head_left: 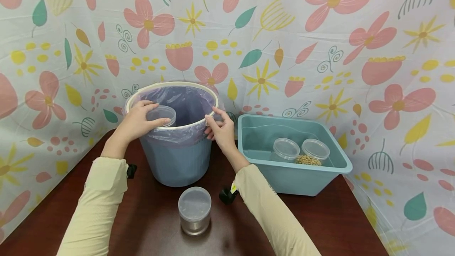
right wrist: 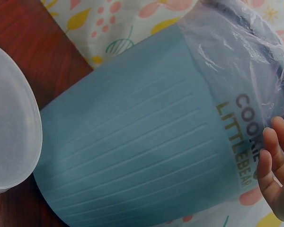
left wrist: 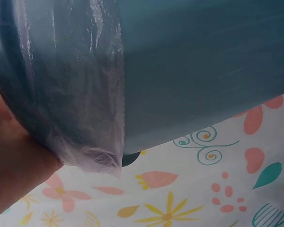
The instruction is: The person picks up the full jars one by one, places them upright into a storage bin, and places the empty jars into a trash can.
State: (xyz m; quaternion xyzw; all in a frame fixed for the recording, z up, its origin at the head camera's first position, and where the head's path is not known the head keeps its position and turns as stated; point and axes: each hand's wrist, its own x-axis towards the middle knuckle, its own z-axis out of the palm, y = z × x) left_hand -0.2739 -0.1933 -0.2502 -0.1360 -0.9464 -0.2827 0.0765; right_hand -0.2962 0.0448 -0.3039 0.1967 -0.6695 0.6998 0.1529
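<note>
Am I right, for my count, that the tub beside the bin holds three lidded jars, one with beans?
No. The head view shows two lidded jars in the tub beside the bin: an empty jar and one with beans.

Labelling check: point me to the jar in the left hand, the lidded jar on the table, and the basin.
clear jar (head_left: 161,113), head view, on its rim above the bin.
lidded jar (head_left: 194,204), head view, on its lid.
teal basin (head_left: 295,179), head view, on its front wall.

Both arms wear 2 long pale-yellow sleeves; a small black device, perhaps a camera mount, sits at each wrist.
</note>
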